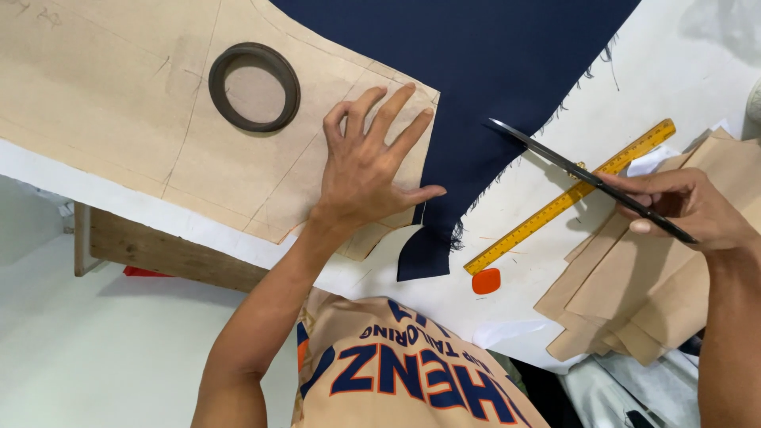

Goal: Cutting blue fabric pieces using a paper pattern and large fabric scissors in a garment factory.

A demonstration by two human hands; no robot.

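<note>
Scissors [590, 181] of dark metal in right hand [686, 208]; left hand [366, 170] flattens tan paper pattern [119, 103].

The scene is brightly and evenly lit by soft, diffuse light that seems to fall from overhead. The white table [555, 47] reads almost blown out toward its far right corner, though without hard glare. Shadows are faint: the left hand [369, 170] casts only a soft, narrow shade on the tan paper pattern [119, 103] beside its fingers, and the dark ring weight [254, 87], left of that hand, shows a thin shadow inside its rim. The navy cloth [460, 63] right of the hand holds little detail. Focus is sharp throughout; straight edges bow slightly near the frame borders.
</note>
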